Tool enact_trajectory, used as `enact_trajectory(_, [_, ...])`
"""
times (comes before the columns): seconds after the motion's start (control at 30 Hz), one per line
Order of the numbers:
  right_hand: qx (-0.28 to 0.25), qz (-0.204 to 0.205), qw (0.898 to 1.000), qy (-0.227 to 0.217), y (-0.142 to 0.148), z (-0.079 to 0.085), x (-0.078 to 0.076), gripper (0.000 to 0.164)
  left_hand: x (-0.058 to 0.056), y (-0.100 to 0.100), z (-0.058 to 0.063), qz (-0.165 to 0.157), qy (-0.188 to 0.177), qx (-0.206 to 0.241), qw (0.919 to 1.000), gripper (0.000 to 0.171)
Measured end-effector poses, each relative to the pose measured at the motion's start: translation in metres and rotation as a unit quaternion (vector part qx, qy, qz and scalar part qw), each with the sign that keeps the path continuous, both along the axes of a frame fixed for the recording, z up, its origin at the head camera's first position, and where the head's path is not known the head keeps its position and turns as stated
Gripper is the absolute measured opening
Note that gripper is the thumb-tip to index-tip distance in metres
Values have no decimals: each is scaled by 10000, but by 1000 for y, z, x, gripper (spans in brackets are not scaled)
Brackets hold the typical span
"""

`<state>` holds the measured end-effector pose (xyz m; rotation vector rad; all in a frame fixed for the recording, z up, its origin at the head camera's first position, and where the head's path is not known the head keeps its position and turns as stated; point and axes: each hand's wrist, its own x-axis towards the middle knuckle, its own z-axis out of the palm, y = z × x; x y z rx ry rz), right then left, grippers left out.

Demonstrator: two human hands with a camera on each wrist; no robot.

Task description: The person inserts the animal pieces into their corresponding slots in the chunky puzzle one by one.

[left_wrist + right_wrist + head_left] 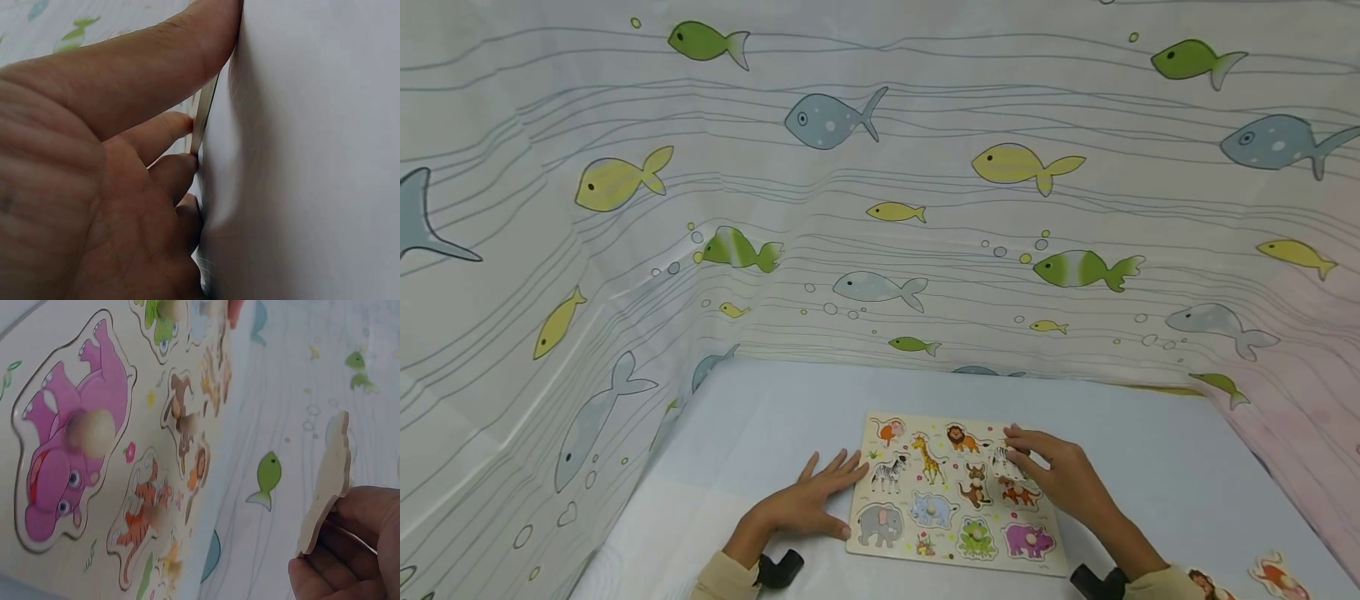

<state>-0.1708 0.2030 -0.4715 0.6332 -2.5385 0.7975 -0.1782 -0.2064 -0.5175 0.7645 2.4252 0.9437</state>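
A wooden animal puzzle board [940,533] lies on the white table. My right hand [1063,475] pinches a black-and-white striped puzzle piece [1006,465] over the board's upper right. The bare wooden side of that piece [330,478] shows in the right wrist view, tilted and raised off the board. Just below it on the board is the tiger [142,519]. My left hand [808,504] rests beside the board with fingers spread, fingertips on its left edge and thumb near the lower left corner. From the left wrist, the board's edge [202,115] appears beyond the fingers [159,134].
A lion piece [1208,585] and a monkey piece [1277,575] lie loose at the table's lower right. Knobs stand up from pieces such as the purple hippo [69,437]. A fish-printed curtain [925,250] hangs behind and around the table.
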Motion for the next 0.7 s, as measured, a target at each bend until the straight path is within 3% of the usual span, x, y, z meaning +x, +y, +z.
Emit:
enact_trajectory(0.37, [-214, 550, 9982, -114, -49, -7, -18, 22, -1, 0, 0, -29, 34, -101, 9999, 101])
enact_trajectory(0.7, [-358, 496, 9937, -936, -100, -19, -27, 13, -1, 0, 1, -36, 52, -152, 9999, 100])
